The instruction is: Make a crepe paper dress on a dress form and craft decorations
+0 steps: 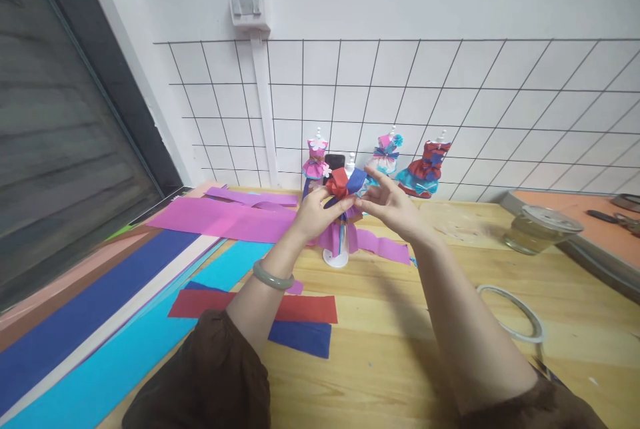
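Note:
A small white dress-form stand (336, 259) wears a skirt of purple crepe paper (331, 239). At its chest is a crepe paper bow (356, 180), one loop red and the other blue. My left hand (316, 214), with a jade-coloured bangle at the wrist, pinches the bow's lower left side. My right hand (393, 207) holds its blue side, the thumb below and the index finger at the upper edge. Both thumb tips almost meet under the knot. My fingers hide part of the bodice.
Dressed miniature forms in pink (315, 161), pink and turquoise (387, 157), and red (426, 165) stand by the wall. Crepe strips, including a red strip (310, 309), lie left and centre. A tape roll (537, 329), a cup (537, 232) and an orange-topped tray (595, 232) are right.

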`<state>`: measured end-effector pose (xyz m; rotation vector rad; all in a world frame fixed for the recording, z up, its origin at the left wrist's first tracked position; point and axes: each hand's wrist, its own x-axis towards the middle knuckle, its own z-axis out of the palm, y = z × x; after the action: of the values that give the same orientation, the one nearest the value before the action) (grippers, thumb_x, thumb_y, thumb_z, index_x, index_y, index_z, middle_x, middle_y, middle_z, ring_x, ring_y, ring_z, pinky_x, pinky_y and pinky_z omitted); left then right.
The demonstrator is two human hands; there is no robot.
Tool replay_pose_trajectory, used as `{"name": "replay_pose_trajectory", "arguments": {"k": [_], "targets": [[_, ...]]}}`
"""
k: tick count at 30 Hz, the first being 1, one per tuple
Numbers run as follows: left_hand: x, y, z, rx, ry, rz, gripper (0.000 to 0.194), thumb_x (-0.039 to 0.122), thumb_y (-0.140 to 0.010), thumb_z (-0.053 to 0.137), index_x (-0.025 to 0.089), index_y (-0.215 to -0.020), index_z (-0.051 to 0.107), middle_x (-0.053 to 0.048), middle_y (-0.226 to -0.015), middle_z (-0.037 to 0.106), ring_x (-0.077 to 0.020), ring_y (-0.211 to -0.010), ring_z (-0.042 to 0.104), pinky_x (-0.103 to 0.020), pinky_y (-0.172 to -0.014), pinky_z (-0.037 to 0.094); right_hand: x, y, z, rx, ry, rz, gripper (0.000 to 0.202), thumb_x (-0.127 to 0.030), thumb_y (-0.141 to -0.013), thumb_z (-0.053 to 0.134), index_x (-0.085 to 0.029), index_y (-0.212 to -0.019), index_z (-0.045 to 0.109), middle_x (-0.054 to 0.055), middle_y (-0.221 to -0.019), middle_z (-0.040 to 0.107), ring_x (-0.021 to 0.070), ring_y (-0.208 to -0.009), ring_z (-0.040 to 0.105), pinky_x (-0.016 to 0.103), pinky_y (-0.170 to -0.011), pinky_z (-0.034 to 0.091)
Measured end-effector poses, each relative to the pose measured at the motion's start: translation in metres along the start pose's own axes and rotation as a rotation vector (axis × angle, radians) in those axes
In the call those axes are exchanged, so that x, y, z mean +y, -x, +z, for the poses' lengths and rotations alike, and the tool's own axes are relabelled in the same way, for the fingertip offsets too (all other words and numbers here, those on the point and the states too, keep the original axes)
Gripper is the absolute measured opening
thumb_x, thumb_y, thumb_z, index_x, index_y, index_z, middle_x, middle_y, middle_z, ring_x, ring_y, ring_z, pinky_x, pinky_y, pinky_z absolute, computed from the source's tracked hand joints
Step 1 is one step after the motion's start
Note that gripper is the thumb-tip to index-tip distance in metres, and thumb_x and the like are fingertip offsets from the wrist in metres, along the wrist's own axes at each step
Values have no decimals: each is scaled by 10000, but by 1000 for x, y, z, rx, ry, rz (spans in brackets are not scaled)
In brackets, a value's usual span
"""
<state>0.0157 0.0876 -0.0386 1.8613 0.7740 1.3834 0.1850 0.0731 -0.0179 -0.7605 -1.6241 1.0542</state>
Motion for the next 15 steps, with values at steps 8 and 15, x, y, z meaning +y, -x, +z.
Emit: {"name": "replay_pose_trajectory", "arguments": {"k": [8, 15], "targets": [[4, 0, 1, 55, -30, 4, 342, 426, -772, 535, 156, -953, 641, -74, -951, 665, -201, -904, 597, -305, -784, 467, 0, -1, 4, -38, 39, -37, 699, -277, -732, 642, -266, -1331, 280, 29, -850, 572, 182, -812, 578, 366, -703, 529], [6, 1, 2, 48, -33, -38, 367, 447, -763, 534, 141, -934, 645, -68, -874, 671, -186, -800, 613, -263, -660, 493, 2, -2, 4, -36, 95, -57, 679, -272, -745, 629, -257, -1331, 286, 24, -853, 578, 164, -785, 586, 346, -704, 523]]}}
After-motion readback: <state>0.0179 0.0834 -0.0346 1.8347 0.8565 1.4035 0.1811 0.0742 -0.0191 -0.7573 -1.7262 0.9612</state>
